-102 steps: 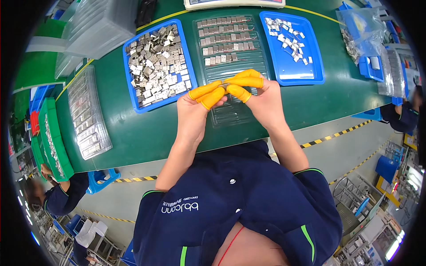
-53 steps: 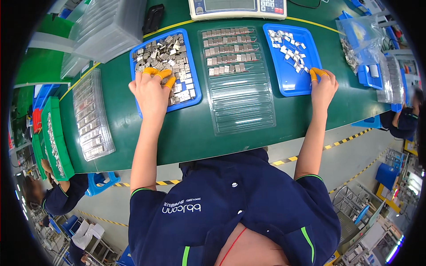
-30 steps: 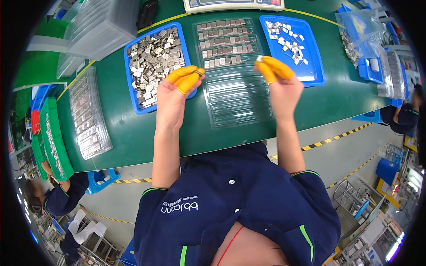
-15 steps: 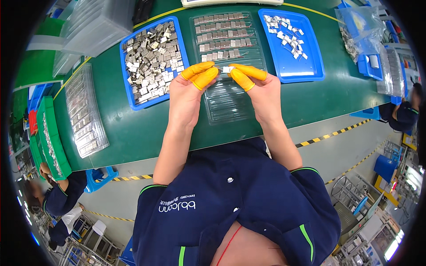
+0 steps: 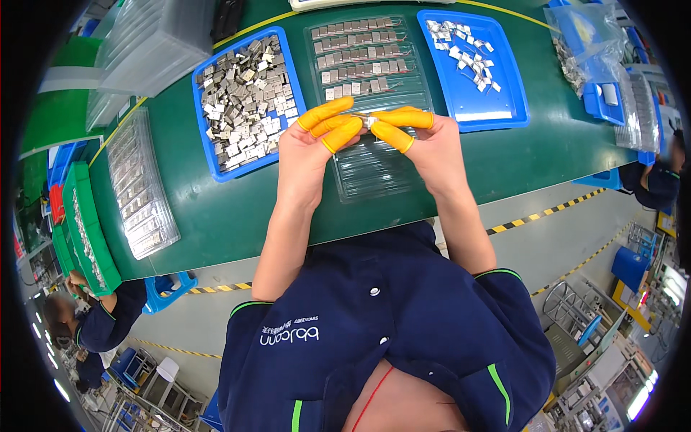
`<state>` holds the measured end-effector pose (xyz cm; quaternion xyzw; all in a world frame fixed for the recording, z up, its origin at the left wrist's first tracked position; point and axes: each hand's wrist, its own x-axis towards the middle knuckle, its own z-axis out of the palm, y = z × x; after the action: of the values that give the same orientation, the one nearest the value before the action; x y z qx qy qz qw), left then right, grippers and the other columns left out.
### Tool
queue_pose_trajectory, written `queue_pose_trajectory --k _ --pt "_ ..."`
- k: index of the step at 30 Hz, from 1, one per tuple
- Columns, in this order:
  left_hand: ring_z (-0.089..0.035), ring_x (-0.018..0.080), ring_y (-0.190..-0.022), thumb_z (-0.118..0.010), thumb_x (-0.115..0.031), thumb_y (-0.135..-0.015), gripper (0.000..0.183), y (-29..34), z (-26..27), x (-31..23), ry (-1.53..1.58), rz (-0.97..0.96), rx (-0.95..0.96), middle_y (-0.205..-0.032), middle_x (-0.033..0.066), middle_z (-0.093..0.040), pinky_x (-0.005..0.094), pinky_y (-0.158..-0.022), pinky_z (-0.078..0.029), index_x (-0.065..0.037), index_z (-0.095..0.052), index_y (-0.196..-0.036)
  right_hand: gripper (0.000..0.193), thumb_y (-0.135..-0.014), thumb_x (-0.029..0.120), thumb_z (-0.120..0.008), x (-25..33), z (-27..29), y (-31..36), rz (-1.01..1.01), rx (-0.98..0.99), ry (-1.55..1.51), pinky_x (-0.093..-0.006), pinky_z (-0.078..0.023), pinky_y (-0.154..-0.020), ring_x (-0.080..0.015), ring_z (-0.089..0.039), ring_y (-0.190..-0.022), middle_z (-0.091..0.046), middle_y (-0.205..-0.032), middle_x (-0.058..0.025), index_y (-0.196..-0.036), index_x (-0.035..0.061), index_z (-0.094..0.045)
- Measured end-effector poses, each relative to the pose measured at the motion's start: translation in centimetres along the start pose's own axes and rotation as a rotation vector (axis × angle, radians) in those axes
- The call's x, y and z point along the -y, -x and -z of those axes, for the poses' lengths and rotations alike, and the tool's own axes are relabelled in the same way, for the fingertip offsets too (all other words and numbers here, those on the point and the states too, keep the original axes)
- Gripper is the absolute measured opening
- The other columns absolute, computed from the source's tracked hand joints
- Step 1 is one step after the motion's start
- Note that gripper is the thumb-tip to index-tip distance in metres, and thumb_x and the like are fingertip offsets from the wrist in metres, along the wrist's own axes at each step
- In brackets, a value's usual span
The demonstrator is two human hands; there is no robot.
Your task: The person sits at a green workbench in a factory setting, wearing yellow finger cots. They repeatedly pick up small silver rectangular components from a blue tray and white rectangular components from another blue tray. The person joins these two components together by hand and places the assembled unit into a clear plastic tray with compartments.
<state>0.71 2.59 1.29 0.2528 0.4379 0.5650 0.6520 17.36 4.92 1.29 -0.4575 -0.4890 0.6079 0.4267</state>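
- Left hand (image 5: 306,155) and right hand (image 5: 432,147) met above the clear ribbed tray (image 5: 374,158); orange finger cots on the fingertips (image 5: 338,133) of both.
- Small silver metal part (image 5: 369,121) sat pinched between them: left fingers closed on its 9 o'clock end, right fingers closed on its 3 o'clock end. Part hung over the tray's middle, below the filled rows.
- Clear ribbed tray: upper rows at 12 o'clock loaded with parts in lines; lower ribs at 6 o'clock bare, partly covered by the hands.
- Left blue tray (image 5: 216,155), at 10 o'clock from the hands, heaped with loose metal pieces; its near rim lay just beside the left wrist.
- Right blue tray (image 5: 497,108), at 2 o'clock, held a sparse scatter at its far end; near half bare.
- Green table (image 5: 216,216): open mat between the trays and the near edge at 6 o'clock, on both sides of the forearms.
- Stacked clear tray (image 5: 140,191) lay at 9 o'clock, well apart from the hands.
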Motion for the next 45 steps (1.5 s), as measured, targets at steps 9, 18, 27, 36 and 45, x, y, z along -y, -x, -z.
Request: queue_pose_trajectory --k 9,18,27,36,45 --pt "-0.066 0.0198 -0.076 -0.066 -0.003 -0.079 0.024 0.1 1.6 0.6 -0.027 0.109 0.233 -0.088 0.0145 -0.066 0.0284 -0.073 -0.053 0.004 -0.062 -0.102 0.027 -0.073 0.001 -0.071 -1.6 1.5 -0.5 -0.232 0.257 -0.358 -0.0253 -0.049 -0.080 -0.0127 -0.062 -0.085 -0.066 -0.096 -0.0079 -0.099 -0.0015 -0.065" --pt "-0.063 0.0183 -0.091 -0.064 -0.003 -0.082 0.025 0.3 0.5 1.8 -0.019 -0.026 0.012 -0.105 0.0108 -0.063 0.0289 -0.081 -0.051 0.001 -0.062 -0.106 0.014 -0.074 0.002 -0.070 -1.1 -1.0 -0.6 0.190 -0.022 0.005 -0.0266 -0.046 -0.080 -0.0144 -0.061 -0.085 -0.067 -0.089 -0.0059 -0.088 0.0013 -0.067" --pt "-0.061 0.0171 -0.093 -0.065 0.001 -0.078 0.021 0.5 2.6 1.9 -0.620 -0.414 -0.150 -0.099 0.0096 -0.066 0.0274 -0.083 -0.047 -0.002 -0.066 -0.098 0.016 -0.065 0.016 -0.074 -2.1 3.7 -5.5 0.596 -0.279 1.073 -0.0334 -0.040 -0.082 -0.0207 -0.056 -0.083 -0.065 -0.078 -0.0044 -0.079 0.0094 -0.072" --pt "-0.062 0.0244 -0.083 -0.069 0.001 -0.067 0.025 1.6 3.4 1.6 -1.330 -0.814 -0.214 -0.084 0.0069 -0.066 0.0326 -0.071 -0.050 -0.007 -0.069 -0.091 0.021 -0.063 0.007 -0.073 -2.6 3.6 -5.4 0.672 -0.223 1.273 -0.0346 -0.039 -0.088 -0.0192 -0.057 -0.089 -0.066 -0.086 -0.0049 -0.084 0.0086 -0.072" --pt "-0.061 0.0228 -0.090 -0.069 0.000 -0.072 0.022 0.9 3.5 0.0 -1.300 -0.856 -0.286 -0.094 0.0081 -0.067 0.0320 -0.080 -0.047 -0.004 -0.068 -0.093 0.019 -0.075 0.016 -0.068 -0.5 9.4 -5.7 0.485 -0.585 1.059 -0.0364 -0.047 -0.070 -0.0311 -0.061 -0.078 -0.066 -0.089 -0.0148 -0.092 0.0069 -0.069"
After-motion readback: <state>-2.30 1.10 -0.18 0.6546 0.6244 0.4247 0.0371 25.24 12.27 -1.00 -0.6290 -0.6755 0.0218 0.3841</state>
